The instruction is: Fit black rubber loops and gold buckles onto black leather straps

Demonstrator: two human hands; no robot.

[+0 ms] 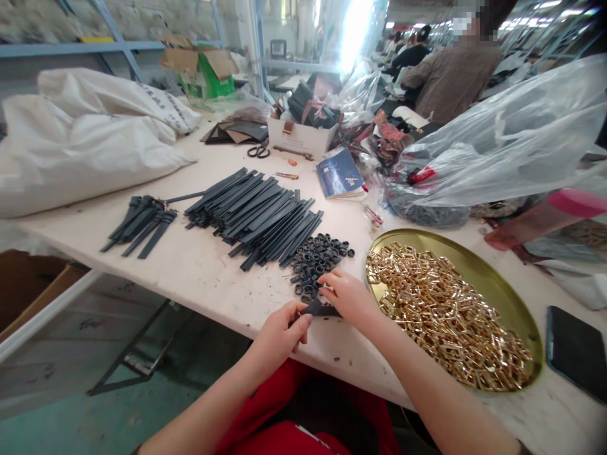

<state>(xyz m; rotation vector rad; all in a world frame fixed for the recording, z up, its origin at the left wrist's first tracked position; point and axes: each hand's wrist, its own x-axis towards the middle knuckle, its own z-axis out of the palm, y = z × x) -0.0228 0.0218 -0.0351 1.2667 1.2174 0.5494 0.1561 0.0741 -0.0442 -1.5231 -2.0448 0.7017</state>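
My left hand (283, 327) is closed on one end of a dark strap (327, 311), which reaches rightward beneath my right wrist. With fingers pinched at the edge of a heap of small black loops (313, 259), my right hand (349, 296) seems to grip one loop, mostly hidden by the fingertips. Behind the heap lies a wide row of dark straps (256, 212). Farther left, a smaller bunch of straps with gold-coloured buckles (142, 221) rests on the table. A round gold tray (526, 328) full of shiny gold buckles (450, 316) stands to the right of my right hand.
A phone (576, 351) lies at the right edge of the table (213, 297). Toward the back are scissors (258, 150), a blue booklet (340, 172), a white box (298, 138) and clear plastic bags (502, 139). White sacks (90, 145) occupy the left. People sit in the background.
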